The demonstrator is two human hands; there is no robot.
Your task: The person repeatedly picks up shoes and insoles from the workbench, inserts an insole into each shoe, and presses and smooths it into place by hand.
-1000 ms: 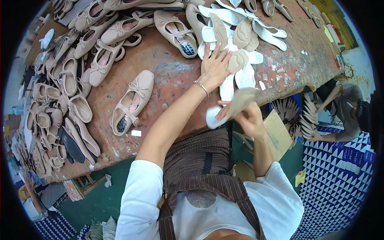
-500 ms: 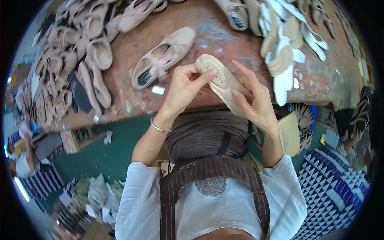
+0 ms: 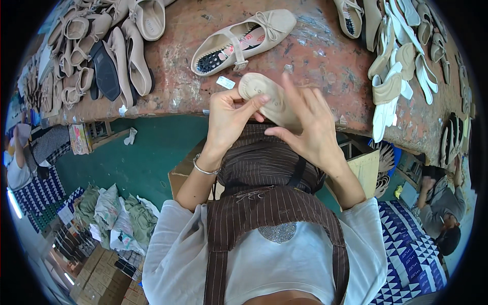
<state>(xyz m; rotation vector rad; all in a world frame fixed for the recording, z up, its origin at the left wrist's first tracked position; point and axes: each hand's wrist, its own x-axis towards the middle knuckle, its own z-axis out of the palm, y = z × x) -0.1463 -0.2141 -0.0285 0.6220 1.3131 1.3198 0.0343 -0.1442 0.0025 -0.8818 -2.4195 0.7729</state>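
My left hand [image 3: 226,119] pinches a beige insole [image 3: 274,104] near its rounded heel end, thumb on top. The insole tilts down toward my right, just in front of the table edge. My right hand [image 3: 317,129] is open beside its other end, fingers raised and thumb pointing left. Part of the insole is hidden behind that hand, and I cannot tell whether they touch. Beyond my hands lies a beige strap shoe [image 3: 277,25] with a bow, its dark dotted and pink inner bottom showing. A small white label [image 3: 225,82] lies close to the shoe's heel.
Many beige shoes crowd the worn table [image 3: 173,66] at the left, with a dark sole [image 3: 105,71] among them. A heap of pale insoles [image 3: 389,86] sits at the right. Cardboard boxes [image 3: 101,272] and bundled cloth [image 3: 119,213] are at lower left. Another person [image 3: 442,203] is at right.
My right hand has come off the insole's front part and its fingers have opened. My left hand keeps its pinch. The view has shifted, so the table things appear higher and farther right.
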